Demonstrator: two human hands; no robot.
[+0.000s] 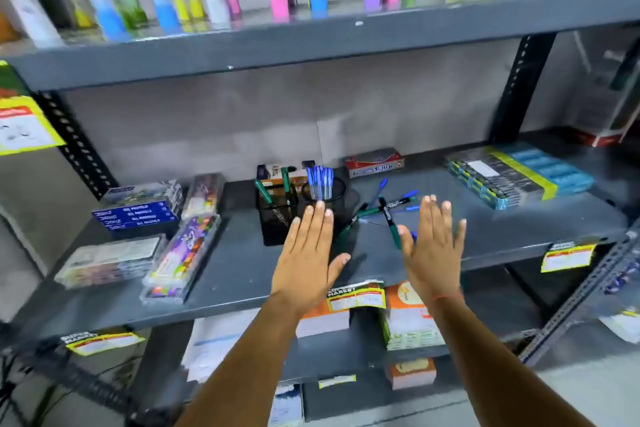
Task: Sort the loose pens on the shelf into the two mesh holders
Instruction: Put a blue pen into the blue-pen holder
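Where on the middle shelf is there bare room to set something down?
Bare shelf runs along the front edge, between the crayon packs and the left hand. Crowded: the mesh holders and the loose pens to their right.

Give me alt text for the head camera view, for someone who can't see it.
Two empty, open hands, left hand and right hand, are raised before a grey shelf where loose pens lie right of two mesh holders, one holding green pens, the other blue.
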